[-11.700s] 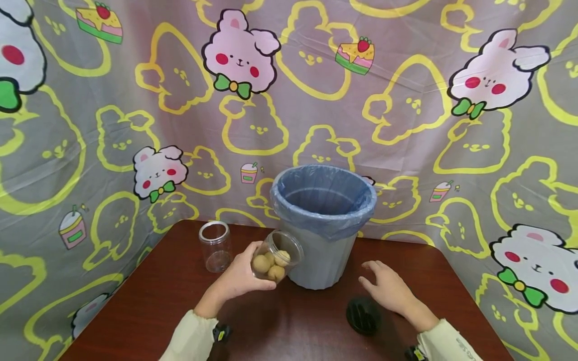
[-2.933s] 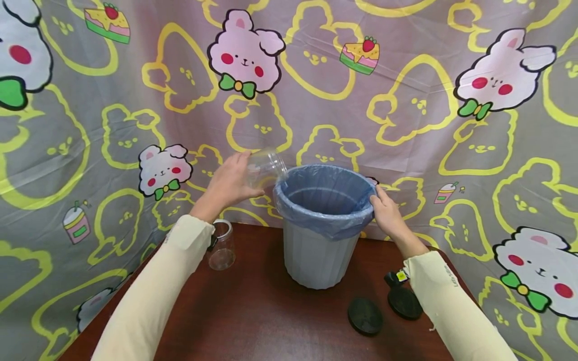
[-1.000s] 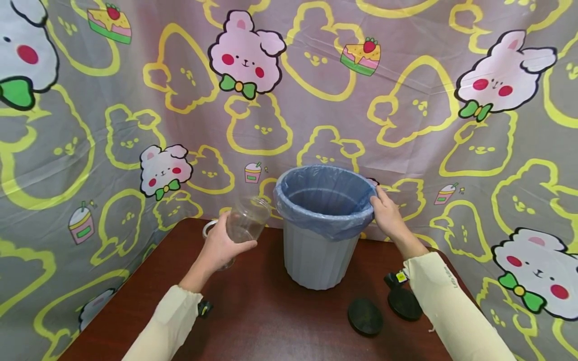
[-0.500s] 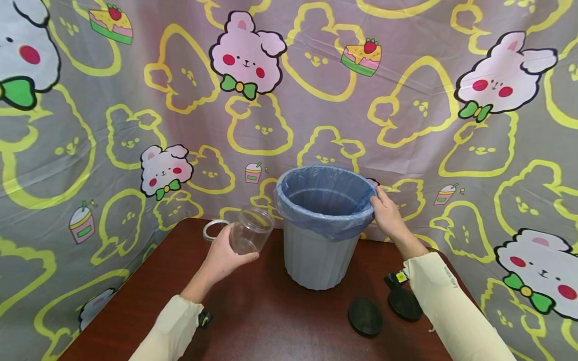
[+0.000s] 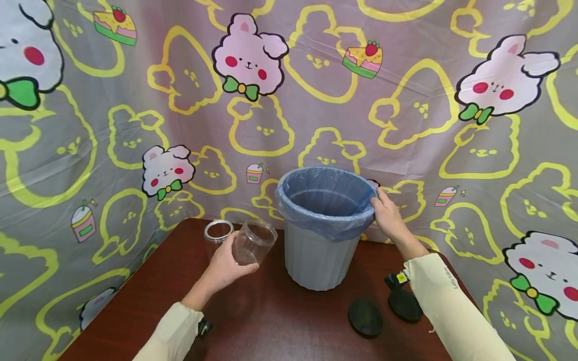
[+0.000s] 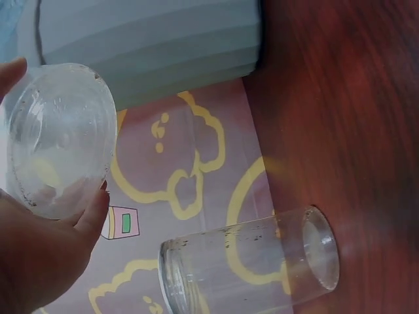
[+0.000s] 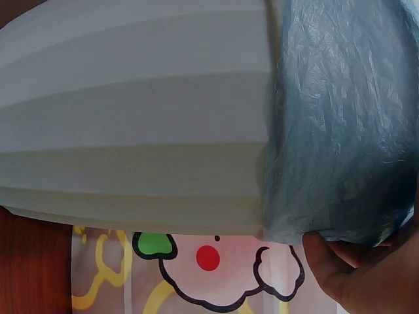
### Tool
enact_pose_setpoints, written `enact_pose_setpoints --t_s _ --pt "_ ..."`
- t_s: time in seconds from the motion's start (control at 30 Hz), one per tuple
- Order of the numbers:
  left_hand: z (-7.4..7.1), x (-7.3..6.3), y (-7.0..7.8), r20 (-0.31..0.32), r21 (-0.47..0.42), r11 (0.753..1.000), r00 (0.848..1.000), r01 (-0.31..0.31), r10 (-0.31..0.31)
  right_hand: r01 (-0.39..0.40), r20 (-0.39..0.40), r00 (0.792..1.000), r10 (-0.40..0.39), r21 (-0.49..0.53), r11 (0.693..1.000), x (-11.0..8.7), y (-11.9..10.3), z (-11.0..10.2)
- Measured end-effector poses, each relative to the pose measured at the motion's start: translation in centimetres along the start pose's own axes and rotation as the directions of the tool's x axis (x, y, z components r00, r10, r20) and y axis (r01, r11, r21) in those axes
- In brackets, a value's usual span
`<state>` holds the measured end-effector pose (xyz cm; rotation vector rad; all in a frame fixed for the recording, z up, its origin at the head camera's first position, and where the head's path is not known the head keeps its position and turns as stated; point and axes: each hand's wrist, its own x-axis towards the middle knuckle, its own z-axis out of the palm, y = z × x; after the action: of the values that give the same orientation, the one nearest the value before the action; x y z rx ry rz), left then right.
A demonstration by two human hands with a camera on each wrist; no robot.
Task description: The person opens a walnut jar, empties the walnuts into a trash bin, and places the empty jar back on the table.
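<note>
In the head view my left hand [image 5: 226, 266] grips a clear plastic jar [image 5: 255, 244], lidless and tilted, above the table left of the bin. Nothing shows inside it. The left wrist view catches the jar's round base [image 6: 62, 140] between thumb and fingers. My right hand [image 5: 387, 214] pinches the rim of a grey trash bin [image 5: 318, 263] at its right side, over the blue bag [image 5: 311, 220] folded across the edge. Behind the left hand a second clear jar [image 6: 249, 258] stands upright, lidless, partly covered in the head view. The bottom of the bin is hidden.
Two black round lids, a nearer lid [image 5: 365, 317] and a farther lid [image 5: 405, 305] beside the right sleeve, lie on the dark red-brown table [image 5: 280, 321]. A patterned cloth [image 5: 406, 150] hangs close around the back and sides.
Much earlier the left hand's jar held several tan balls; later it was tipped at the bin's rim. Since then it has come down leftward, more upright. The right hand stays on the rim.
</note>
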<state>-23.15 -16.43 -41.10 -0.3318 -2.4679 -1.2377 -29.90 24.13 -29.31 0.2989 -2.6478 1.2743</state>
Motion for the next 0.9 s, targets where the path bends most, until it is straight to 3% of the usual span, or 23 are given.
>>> enact_pose_setpoints --t_s 0.3,0.9 --pt "1.0 -0.8 -1.0 0.050 0.031 0.997 0.996 0.068 -0.069 0.008 -0.002 1.000 -0.008 -0.001 1.000 0.1 0.1 0.1" --pt "2.4 -1.9 -3.0 0.106 -0.002 0.997 0.992 0.071 -0.071 0.012 0.004 1.000 -0.012 0.011 1.000 0.1 0.1 0.0"
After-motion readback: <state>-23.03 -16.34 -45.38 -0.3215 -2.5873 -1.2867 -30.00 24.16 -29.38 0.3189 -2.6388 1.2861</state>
